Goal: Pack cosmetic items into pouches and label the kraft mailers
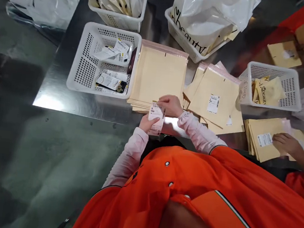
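Just above the front edge of a steel table [61, 99], a strip of white barcode labels [156, 118] is being held up between both hands; it looks light, thin and limp, so it seems best taken by its edges. The left hand [148, 124] is clasping its lower part with curled fingers, while the right hand [170, 105] is pinching its top end, reaching over a stack of kraft padded mailers [158, 76] beside a white perforated basket [81, 63].
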A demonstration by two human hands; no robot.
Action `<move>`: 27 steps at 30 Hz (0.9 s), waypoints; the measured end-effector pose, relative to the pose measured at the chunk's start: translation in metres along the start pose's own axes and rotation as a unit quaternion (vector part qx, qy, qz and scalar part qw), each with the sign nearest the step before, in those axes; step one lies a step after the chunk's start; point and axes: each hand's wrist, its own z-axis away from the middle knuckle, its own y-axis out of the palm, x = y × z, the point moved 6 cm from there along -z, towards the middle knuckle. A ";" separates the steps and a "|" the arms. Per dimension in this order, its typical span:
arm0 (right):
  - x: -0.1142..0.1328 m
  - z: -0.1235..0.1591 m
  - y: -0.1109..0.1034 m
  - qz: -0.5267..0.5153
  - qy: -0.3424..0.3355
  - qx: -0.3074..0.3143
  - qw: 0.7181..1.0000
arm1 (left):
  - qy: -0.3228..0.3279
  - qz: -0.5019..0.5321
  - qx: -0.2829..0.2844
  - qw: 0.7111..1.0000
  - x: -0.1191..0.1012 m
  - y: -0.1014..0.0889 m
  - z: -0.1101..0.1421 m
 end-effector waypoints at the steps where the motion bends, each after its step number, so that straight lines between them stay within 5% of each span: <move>1: -0.002 -0.023 -0.006 0.022 -0.008 -0.026 0.999 | -0.025 0.012 0.021 0.999 0.007 -0.004 -0.004; 6: -0.024 -0.137 -0.022 0.127 0.033 -0.106 0.986 | -0.112 0.029 0.024 0.993 0.051 -0.037 -0.013; 9: -0.033 -0.156 -0.025 0.211 0.035 -0.122 0.969 | -0.161 0.003 -0.006 0.987 0.084 -0.059 0.004; 13: -0.057 -0.122 -0.056 0.264 0.171 -0.214 0.925 | -0.193 0.003 -0.035 0.980 0.106 -0.083 0.044; 16: -0.074 -0.087 -0.064 0.180 0.284 -0.182 0.924 | -0.189 -0.008 -0.031 0.981 0.102 -0.089 0.059; 21: -0.057 -0.057 -0.086 0.079 0.207 -0.309 0.925 | -0.124 -0.016 -0.007 0.992 0.068 -0.081 0.042; 25: -0.075 -0.013 -0.169 -0.071 0.166 -0.399 0.899 | -0.059 -0.019 0.005 0.998 0.026 -0.068 0.034; 27: -0.093 0.019 -0.219 -0.023 0.230 -0.415 0.880 | -0.050 -0.016 0.012 0.999 0.008 -0.057 0.034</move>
